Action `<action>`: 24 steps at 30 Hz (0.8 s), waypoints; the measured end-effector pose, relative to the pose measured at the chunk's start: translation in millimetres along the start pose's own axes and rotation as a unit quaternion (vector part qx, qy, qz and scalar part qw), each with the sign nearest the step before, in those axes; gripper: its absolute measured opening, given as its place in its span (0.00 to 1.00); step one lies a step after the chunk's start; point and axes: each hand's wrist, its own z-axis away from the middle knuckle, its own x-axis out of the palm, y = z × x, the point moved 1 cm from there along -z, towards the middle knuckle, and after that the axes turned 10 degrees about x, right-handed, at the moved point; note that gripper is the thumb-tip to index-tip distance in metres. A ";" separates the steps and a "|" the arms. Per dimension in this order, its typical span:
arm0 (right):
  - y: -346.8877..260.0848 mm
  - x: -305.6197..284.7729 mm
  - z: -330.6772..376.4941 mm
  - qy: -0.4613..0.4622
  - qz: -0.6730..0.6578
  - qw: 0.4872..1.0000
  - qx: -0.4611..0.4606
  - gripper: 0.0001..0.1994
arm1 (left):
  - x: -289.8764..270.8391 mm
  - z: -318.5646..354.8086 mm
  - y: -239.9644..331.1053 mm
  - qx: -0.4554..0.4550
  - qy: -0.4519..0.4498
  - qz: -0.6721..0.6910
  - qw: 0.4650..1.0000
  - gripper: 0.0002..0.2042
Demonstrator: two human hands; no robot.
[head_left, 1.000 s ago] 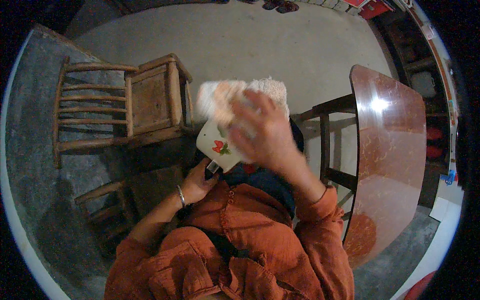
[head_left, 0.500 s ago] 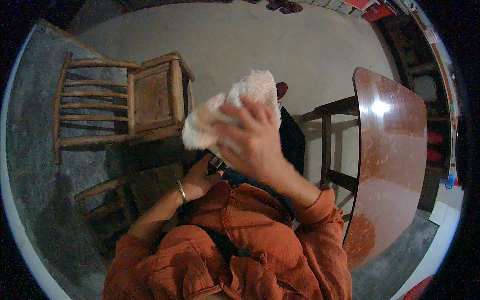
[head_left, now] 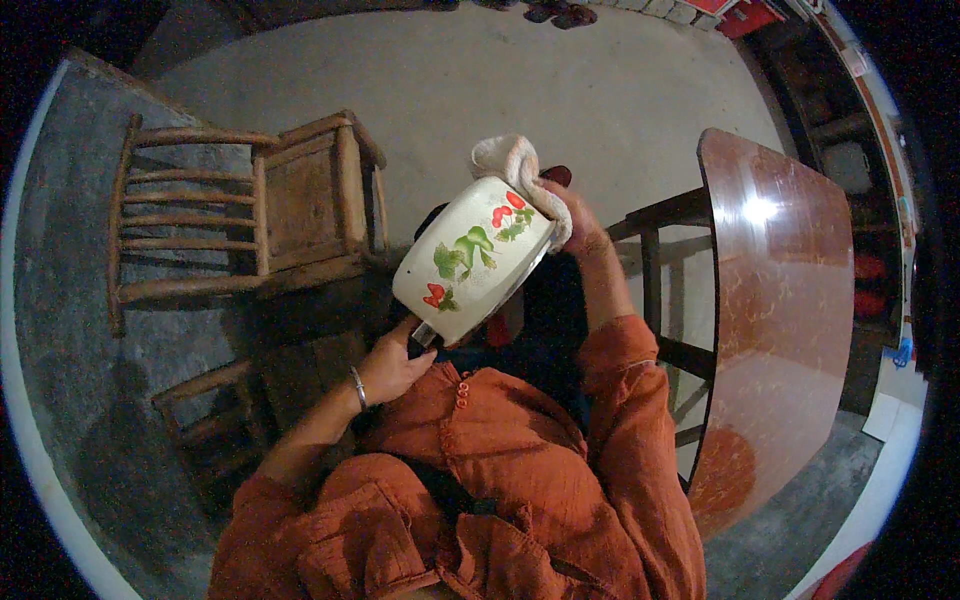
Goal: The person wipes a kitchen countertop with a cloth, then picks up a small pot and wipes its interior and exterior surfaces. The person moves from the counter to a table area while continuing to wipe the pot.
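A cream enamel pot (head_left: 475, 262) with red and green flower prints is held tilted above my lap. My left hand (head_left: 392, 364) grips its dark handle from below, a metal bangle on that wrist. My right hand (head_left: 568, 205) presses a whitish terry cloth (head_left: 510, 160) against the pot's upper far edge. Part of the cloth and my right fingers are hidden behind the pot. The pot's inside cannot be seen.
A wooden chair (head_left: 240, 210) stands to the left on the concrete floor, with a low wooden stool (head_left: 220, 420) nearer me. A glossy reddish-brown table (head_left: 790, 300) with dark legs is close on my right. Shoes (head_left: 560, 14) lie at the far wall.
My right hand with the cloth moved from the near side of the pot to its far upper edge, which uncovered the pot's printed side. The pot now tilts with that side toward me.
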 end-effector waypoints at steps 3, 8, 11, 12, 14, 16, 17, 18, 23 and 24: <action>63.7 -33.6 -26.4 0.022 -0.147 0.989 -0.020 0.20 | -3.4 -5.8 -4.6 -0.039 -0.042 0.032 0.998 0.23; 71.8 -14.8 -18.6 0.061 -0.193 0.979 0.002 0.20 | -0.7 -5.7 -17.2 -0.009 -0.039 0.022 0.999 0.21; 20.5 9.8 3.0 0.100 -0.087 0.991 -0.024 0.20 | -1.3 -4.3 -17.0 -0.010 -0.031 0.034 0.999 0.21; 2.0 12.7 9.3 0.082 -0.077 0.994 -0.009 0.21 | -0.4 -5.4 -15.9 -0.019 -0.033 0.041 0.998 0.22; -34.8 42.7 33.9 0.118 0.133 0.982 -0.071 0.21 | -0.5 -2.5 -14.0 -0.048 -0.030 0.054 0.997 0.22; -53.9 85.4 64.1 0.158 0.306 0.929 -0.134 0.20 | 4.7 -1.6 -10.0 -0.032 -0.021 0.042 0.998 0.23; -55.6 107.8 74.0 0.180 0.396 0.877 -0.205 0.20 | 4.1 -1.3 -7.4 -0.025 -0.016 0.036 0.999 0.23; -51.4 126.0 82.6 0.202 0.479 0.810 -0.272 0.19 | 3.9 -2.5 -3.9 -0.019 -0.016 0.032 0.999 0.23; 11.1 198.1 115.8 0.260 0.691 0.540 -0.403 0.19 | 6.9 -1.1 -12.8 -0.006 -0.023 0.035 0.999 0.24; 27.8 206.2 118.9 0.266 0.709 0.504 -0.415 0.19 | 10.7 1.1 -25.7 0.066 -0.035 -0.033 0.997 0.24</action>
